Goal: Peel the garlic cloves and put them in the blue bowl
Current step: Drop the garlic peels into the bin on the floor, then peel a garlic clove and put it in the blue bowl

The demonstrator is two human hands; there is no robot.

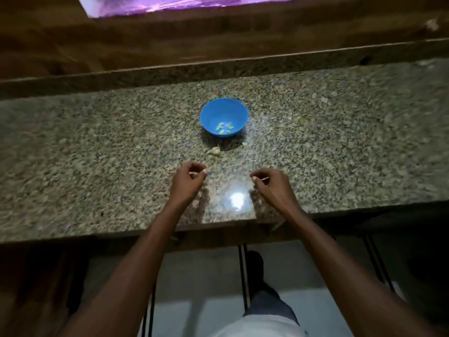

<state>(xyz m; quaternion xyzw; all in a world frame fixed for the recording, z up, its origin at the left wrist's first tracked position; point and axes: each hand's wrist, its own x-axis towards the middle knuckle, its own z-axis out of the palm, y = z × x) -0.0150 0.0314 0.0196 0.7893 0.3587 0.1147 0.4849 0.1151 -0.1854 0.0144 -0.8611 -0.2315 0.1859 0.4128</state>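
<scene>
A blue bowl (pixel 223 116) stands on the speckled granite counter (pixel 97 147), with several pale peeled garlic cloves (pixel 224 127) in its bottom. In front of the bowl lies a pale clump of garlic (pixel 214 150), and a small scrap (pixel 245 143) rests to its right. My left hand (pixel 189 180) hovers near the counter's front, fingers curled, pinching a small pale piece that I cannot identify. My right hand (pixel 271 184) is beside it, fingers pinched on a thin pale sliver of garlic skin.
A bright light reflection (pixel 237 200) shines on the counter between my hands. A raised granite ledge (pixel 218 69) runs behind the bowl, with wood panelling beyond. The counter's front edge (pixel 121 235) lies under my forearms; tiled floor and my foot show below.
</scene>
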